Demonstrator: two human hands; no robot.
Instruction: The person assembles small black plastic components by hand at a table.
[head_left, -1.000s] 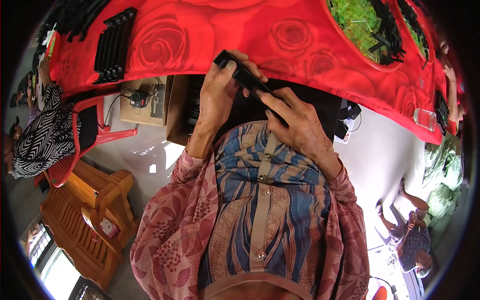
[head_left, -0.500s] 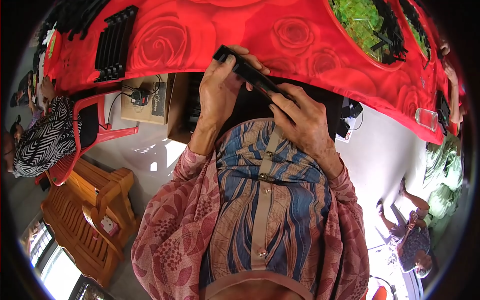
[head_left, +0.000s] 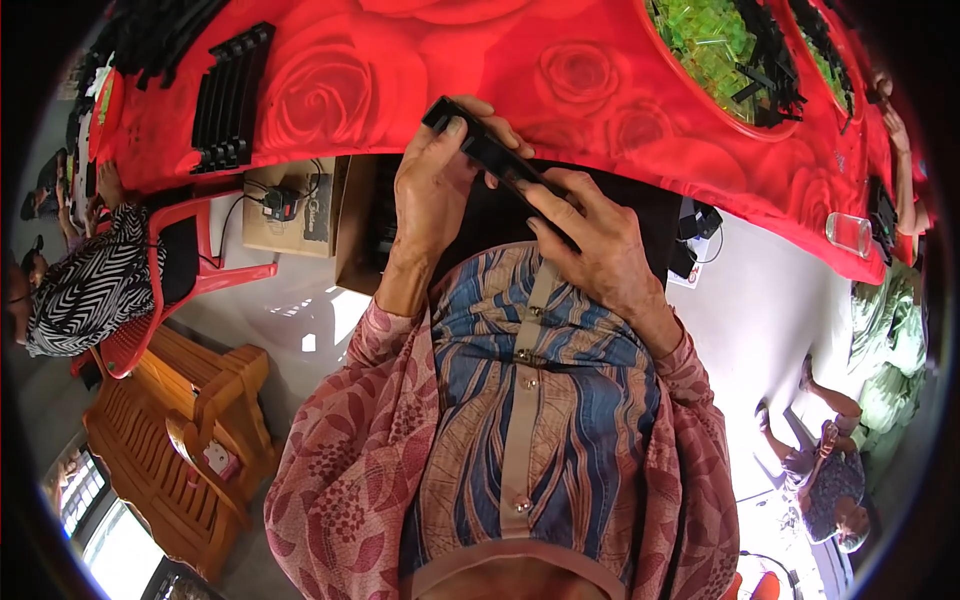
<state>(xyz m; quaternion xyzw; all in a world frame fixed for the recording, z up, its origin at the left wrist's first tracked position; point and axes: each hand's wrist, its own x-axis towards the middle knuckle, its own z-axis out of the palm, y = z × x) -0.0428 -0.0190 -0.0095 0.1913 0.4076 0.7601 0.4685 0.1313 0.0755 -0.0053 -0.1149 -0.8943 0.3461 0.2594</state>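
Note:
A long, narrow black plastic piece slants between my two hands, just in front of the red table edge. Its upper left end lies in my left hand, with the thumb on top and the fingers curled behind it. My right hand is closed around the lower right part, and its fingers cover that end. A row of similar black strips lies side by side on the red tablecloth to the left.
A round tray at the far right holds yellow-green clear pieces and black parts. Near the right edge lies a clear glass. Below the table are an open cardboard box, a red chair and a wooden bench. Other people sit at both sides.
My right hand has slid slightly left along the black piece, its fingers now nearer the middle. The left hand has shifted very little and keeps its hold.

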